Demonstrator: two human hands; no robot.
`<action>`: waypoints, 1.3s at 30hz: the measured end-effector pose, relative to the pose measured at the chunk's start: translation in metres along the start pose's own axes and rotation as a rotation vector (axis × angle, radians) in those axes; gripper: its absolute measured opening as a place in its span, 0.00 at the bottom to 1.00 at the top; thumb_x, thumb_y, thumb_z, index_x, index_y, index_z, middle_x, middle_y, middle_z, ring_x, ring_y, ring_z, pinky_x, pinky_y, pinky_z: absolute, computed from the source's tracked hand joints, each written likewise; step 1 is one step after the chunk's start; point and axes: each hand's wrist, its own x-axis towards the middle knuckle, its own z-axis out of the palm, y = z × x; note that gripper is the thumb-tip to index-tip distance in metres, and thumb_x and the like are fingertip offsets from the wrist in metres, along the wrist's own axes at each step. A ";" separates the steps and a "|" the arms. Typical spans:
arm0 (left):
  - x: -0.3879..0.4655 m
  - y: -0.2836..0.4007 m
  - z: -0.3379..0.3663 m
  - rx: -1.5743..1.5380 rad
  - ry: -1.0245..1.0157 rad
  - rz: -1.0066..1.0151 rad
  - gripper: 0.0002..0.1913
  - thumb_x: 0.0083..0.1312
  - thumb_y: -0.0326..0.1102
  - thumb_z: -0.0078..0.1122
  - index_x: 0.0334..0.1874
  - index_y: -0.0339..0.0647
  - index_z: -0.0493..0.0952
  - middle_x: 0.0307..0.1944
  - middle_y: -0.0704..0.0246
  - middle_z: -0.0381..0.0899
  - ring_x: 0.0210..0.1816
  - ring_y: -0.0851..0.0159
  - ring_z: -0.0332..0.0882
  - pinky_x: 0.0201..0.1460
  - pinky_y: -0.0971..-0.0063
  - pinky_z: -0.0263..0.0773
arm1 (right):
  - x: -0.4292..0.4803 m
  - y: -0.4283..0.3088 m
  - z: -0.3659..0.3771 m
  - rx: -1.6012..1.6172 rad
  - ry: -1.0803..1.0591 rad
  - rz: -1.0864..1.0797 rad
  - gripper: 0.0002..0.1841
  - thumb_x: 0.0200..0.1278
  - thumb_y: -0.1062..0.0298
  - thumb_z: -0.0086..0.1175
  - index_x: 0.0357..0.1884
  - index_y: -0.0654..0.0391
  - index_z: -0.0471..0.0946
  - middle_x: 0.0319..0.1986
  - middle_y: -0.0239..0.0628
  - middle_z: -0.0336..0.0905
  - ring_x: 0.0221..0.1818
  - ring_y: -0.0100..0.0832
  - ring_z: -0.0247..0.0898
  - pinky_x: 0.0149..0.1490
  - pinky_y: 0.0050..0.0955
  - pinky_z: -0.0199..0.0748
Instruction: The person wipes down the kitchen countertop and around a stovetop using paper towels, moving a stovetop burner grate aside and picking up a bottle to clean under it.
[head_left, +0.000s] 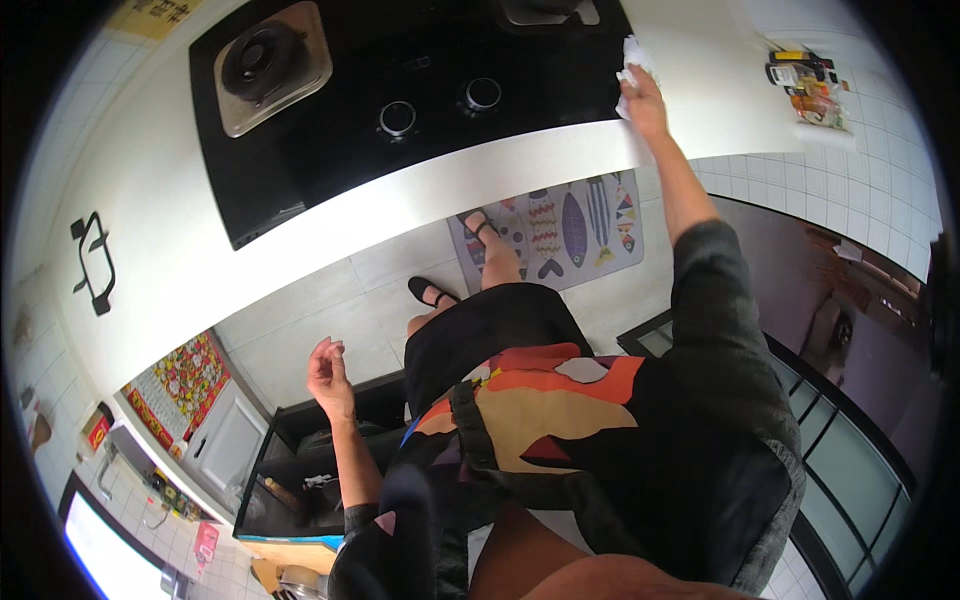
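A crumpled white cloth or paper towel (636, 58) lies under the fingers of my right hand (646, 103), at the right edge of the black glass gas cooktop (330, 150). My right hand grips it. My left hand (330, 375) hangs in the air below the white counter's front edge, with its fingers curled and nothing seen in them. The cooktop has two round knobs (397, 118) near its front and a burner with a metal drip tray (319, 82) at the left. Part of a second burner (547, 11) shows at the top.
Several bottles and jars (814, 86) stand on the white counter (720, 97) at the right. A black metal rack (95, 262) is on its left part. Below lie a fish-patterned mat (574, 232) and a black shelf unit (300, 480). A glass-paneled door (847, 465) is at the right.
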 end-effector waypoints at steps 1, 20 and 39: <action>-0.003 0.001 -0.002 0.009 0.014 0.000 0.12 0.64 0.27 0.52 0.48 0.31 0.71 0.37 0.67 0.78 0.40 0.73 0.74 0.49 0.79 0.67 | -0.002 -0.013 0.023 -0.327 0.163 -0.155 0.19 0.54 0.68 0.51 0.50 0.58 0.72 0.48 0.50 0.72 0.54 0.49 0.64 0.60 0.39 0.58; -0.046 -0.017 -0.031 -0.109 0.150 -0.082 0.11 0.64 0.28 0.54 0.47 0.32 0.72 0.35 0.69 0.78 0.39 0.75 0.74 0.49 0.80 0.67 | 0.070 -0.187 0.142 0.174 -0.390 -0.543 0.17 0.61 0.70 0.45 0.53 0.54 0.68 0.51 0.44 0.69 0.54 0.45 0.65 0.56 0.35 0.65; -0.042 -0.025 0.015 -0.156 0.365 -0.187 0.10 0.63 0.26 0.54 0.46 0.32 0.72 0.35 0.70 0.78 0.39 0.74 0.74 0.49 0.80 0.68 | 0.085 -0.254 0.227 0.042 -0.307 -0.656 0.24 0.56 0.75 0.51 0.57 0.51 0.66 0.56 0.44 0.65 0.60 0.44 0.59 0.61 0.32 0.61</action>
